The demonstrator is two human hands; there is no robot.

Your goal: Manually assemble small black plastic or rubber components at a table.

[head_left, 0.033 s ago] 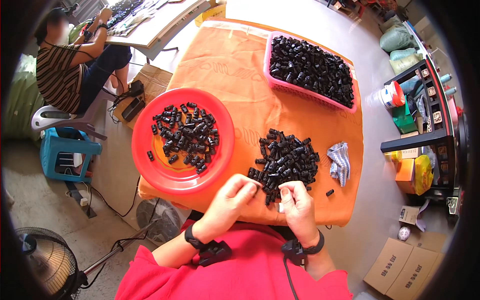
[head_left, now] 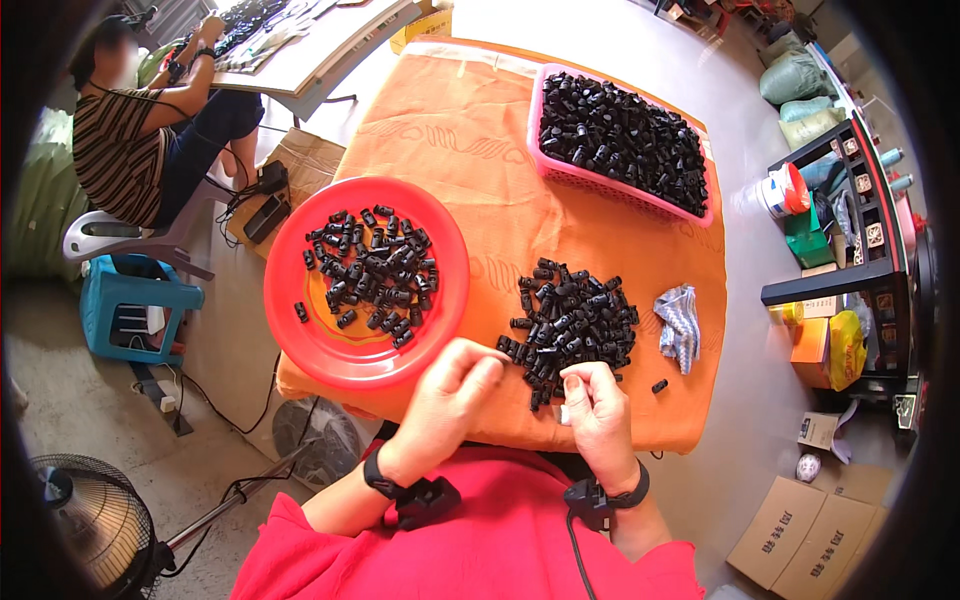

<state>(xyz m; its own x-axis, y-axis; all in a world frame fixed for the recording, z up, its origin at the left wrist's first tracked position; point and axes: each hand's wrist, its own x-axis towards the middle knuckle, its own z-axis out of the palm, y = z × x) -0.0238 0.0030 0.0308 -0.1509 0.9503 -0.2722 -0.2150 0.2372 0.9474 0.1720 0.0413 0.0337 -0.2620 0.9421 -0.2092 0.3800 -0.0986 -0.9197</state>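
A heap of small black cylindrical plastic pieces (head_left: pixel 575 320) lies on the orange cloth in front of me. My right hand (head_left: pixel 598 408) is at the heap's near edge, thumb and forefinger pinched together, with a bit of white (head_left: pixel 566 414) showing at its fingers. Between the heap and the red plate my left hand (head_left: pixel 452 392) is closed, thumb against curled fingers; whatever it may hold is hidden. Similar black pieces (head_left: pixel 375 265) are spread inside the round red plate (head_left: pixel 285 330), left of the heap. One loose piece (head_left: pixel 660 385) lies to the right.
Beyond the heap, a pink basket (head_left: pixel 620 190) is full of small black parts. A crumpled checked cloth (head_left: pixel 679 325) lies on the orange tablecloth (head_left: pixel 450 130) at right. At the far left another person (head_left: pixel 150 140) sits by a white table (head_left: pixel 310 55). A fan (head_left: pixel 95 525) stands lower left.
My left hand has shifted a little to the left, away from my right hand, and the dark bit at its fingertips no longer shows. The right hand has hardly moved.
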